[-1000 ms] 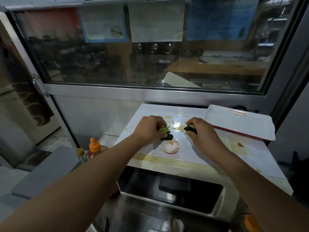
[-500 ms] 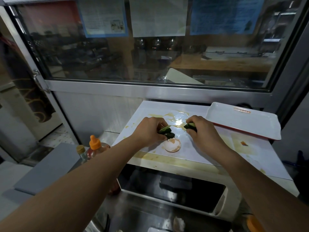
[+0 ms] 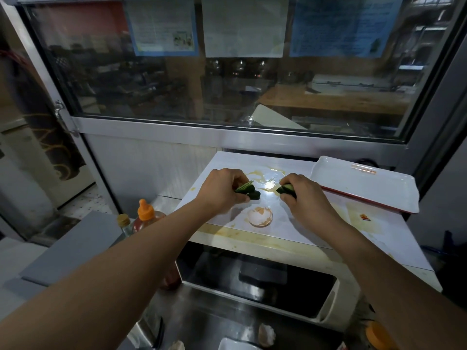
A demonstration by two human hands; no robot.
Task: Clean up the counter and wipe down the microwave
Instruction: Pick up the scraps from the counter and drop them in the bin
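At the middle of the frame, your left hand (image 3: 223,190) pinches green vegetable scraps (image 3: 247,190) and your right hand (image 3: 304,198) grips another green piece (image 3: 285,189), on top of the stained microwave (image 3: 252,248). A broken eggshell (image 3: 260,216) lies just below, between both hands.

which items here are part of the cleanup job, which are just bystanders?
Job:
- left hand holding green vegetable scraps
- right hand holding a green scrap
- eggshell
- egg spill
- small red bit
- microwave

Bystanders:
- white tray
- orange-capped sauce bottle
- gold-capped bottle
- papers on the window
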